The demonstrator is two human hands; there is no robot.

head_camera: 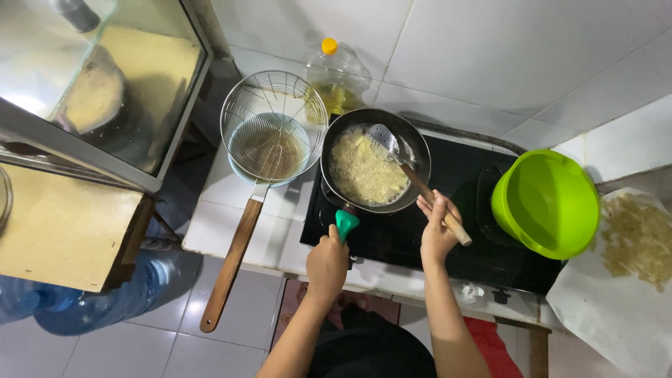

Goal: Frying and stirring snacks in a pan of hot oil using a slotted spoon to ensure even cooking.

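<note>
Steadying the frying pan (374,162) at centre frame, the left hand (327,264) clenched its green handle (346,222) so it sat firm on the black stove (420,231). The right hand (437,229) grasped the slotted spatula (413,171), blade down in bubbling oil. A wire strainer (273,136) rested left of the pan, a green bowl (547,203) right.

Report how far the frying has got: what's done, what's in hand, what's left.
Done: pale fried pieces already lie on white paper at the right. In hand: a batch bubbles in the frying pan; the left hand grips its green handle and the right hand holds the wooden-handled spatula in the oil. Left: this batch is not yet lifted out; the wire skimmer sits on its bowl, and the green bowl waits nearby.
</note>
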